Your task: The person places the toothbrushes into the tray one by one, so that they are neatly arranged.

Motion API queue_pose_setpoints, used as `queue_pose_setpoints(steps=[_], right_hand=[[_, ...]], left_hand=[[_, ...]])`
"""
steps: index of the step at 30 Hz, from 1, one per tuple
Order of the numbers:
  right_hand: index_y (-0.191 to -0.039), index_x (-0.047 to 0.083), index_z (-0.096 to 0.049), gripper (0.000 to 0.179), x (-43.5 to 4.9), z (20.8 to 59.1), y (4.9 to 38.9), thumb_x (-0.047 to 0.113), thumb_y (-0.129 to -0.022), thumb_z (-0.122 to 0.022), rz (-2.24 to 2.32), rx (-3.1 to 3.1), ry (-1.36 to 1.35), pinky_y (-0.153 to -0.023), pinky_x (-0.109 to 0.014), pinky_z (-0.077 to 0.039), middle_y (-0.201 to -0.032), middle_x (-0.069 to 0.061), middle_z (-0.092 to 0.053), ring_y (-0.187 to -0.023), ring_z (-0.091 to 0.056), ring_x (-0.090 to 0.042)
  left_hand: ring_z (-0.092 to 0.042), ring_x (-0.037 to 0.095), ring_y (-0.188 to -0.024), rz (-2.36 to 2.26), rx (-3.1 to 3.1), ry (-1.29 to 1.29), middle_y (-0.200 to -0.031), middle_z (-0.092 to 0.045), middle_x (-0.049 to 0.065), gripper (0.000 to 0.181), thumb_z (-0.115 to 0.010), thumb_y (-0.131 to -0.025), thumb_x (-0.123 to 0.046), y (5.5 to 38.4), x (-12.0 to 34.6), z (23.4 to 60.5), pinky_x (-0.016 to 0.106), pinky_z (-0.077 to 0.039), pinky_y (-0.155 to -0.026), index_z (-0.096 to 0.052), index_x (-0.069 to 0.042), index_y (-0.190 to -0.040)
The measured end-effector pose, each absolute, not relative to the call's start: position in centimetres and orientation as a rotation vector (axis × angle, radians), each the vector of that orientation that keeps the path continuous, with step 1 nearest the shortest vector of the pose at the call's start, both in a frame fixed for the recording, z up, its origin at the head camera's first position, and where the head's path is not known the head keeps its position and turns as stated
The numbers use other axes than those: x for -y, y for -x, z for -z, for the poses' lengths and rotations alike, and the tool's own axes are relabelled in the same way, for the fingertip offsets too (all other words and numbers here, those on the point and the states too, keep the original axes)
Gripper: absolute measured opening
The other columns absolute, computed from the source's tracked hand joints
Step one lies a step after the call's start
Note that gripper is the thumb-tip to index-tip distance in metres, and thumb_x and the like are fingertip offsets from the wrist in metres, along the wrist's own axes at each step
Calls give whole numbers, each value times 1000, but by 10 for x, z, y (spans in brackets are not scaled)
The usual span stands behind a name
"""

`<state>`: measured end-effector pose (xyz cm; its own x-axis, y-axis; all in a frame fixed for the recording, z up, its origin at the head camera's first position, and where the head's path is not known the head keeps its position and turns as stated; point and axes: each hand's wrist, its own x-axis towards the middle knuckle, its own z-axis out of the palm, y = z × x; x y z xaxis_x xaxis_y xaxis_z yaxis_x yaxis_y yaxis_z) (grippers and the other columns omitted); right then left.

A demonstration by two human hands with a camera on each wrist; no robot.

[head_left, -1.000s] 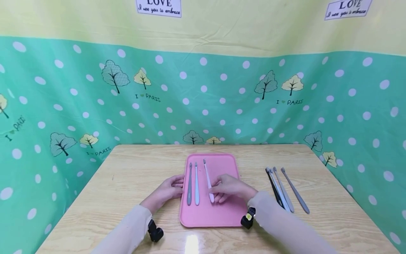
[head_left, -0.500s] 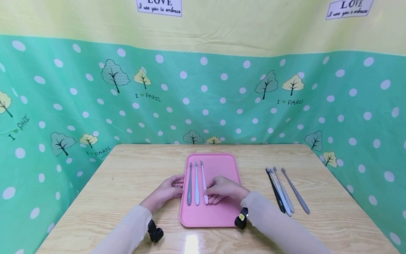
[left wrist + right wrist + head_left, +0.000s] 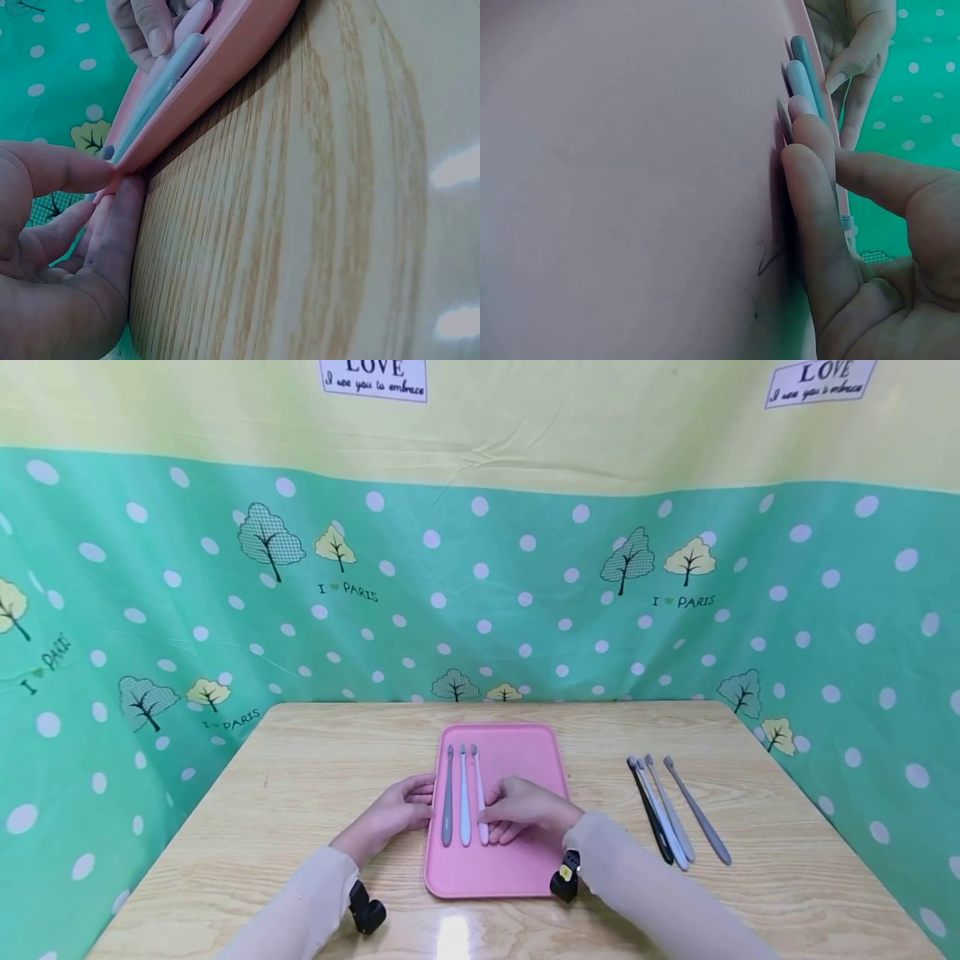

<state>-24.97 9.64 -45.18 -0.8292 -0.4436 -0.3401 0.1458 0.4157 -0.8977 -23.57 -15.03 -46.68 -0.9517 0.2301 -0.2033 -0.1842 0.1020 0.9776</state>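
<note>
A pink toothbrush (image 3: 478, 783) lies lengthwise on a pink tray (image 3: 517, 752), its bristle head at the far end. My right hand (image 3: 531, 804) pinches its handle between thumb and fingers. To its left, side by side, are a light blue toothbrush (image 3: 465, 814) and a dark grey toothbrush (image 3: 447, 817), roughly parallel with small gaps. My left hand (image 3: 392, 812) grips the tray's left rim; the left wrist view shows thumb and finger pinching that edge. In the right wrist view, the pink handle's end (image 3: 799, 106) sticks out past my right fingertips.
Right of the tray, a black toothbrush (image 3: 650, 810), a pale blue toothbrush (image 3: 663, 818) and a grey toothbrush (image 3: 670, 810) lie close together on the wooden table (image 3: 337, 735). Another grey toothbrush (image 3: 699, 812) lies slightly apart. A patterned curtain (image 3: 480, 610) hangs behind.
My right hand has moved left with the pink toothbrush, which has straightened from a slant to nearly parallel beside the light blue one. My left hand stays at the tray's rim.
</note>
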Motion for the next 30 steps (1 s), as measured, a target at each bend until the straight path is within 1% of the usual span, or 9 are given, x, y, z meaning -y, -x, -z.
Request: queue_pose_setpoints(steps=[9,16,23,30], right_hand=[[-108,-3,-52,30,-96,450,248,10,-91,-72,1445,-2107,292,-52,-29,-62,-76,-18,-69,-58,-68,-18],[-117,-3,-48,39,-97,449,247,11,-90,-73,1456,-2104,304,-52,-31,-62,-77,-19,-68,-57,-68,-19],[-121,-4,-45,42,-99,450,248,10,-91,-72,1464,-2086,317,-52,-31,-62,-76,-19,-68,-57,-68,-19],[-122,-4,-45,43,-100,451,249,11,-91,-72,1466,-2079,316,-52,-31,-62,-77,-19,-69,-57,-69,-20]], left_hand=[[-57,32,-119,-1919,-2073,-39,-136,-49,23,68,-63,-86,9,235,151,467,37,-58,-94,-39,3,-149],[-58,31,-119,-1920,-2066,-47,-137,-49,23,67,-63,-87,9,236,151,468,36,-58,-94,-38,4,-149],[-57,32,-119,-1916,-2073,-46,-136,-49,23,67,-62,-87,9,237,151,468,37,-58,-94,-38,4,-149],[-57,31,-118,-1932,-2072,-28,-135,-50,23,68,-63,-85,10,235,150,467,39,-58,-94,-40,3,-149]])
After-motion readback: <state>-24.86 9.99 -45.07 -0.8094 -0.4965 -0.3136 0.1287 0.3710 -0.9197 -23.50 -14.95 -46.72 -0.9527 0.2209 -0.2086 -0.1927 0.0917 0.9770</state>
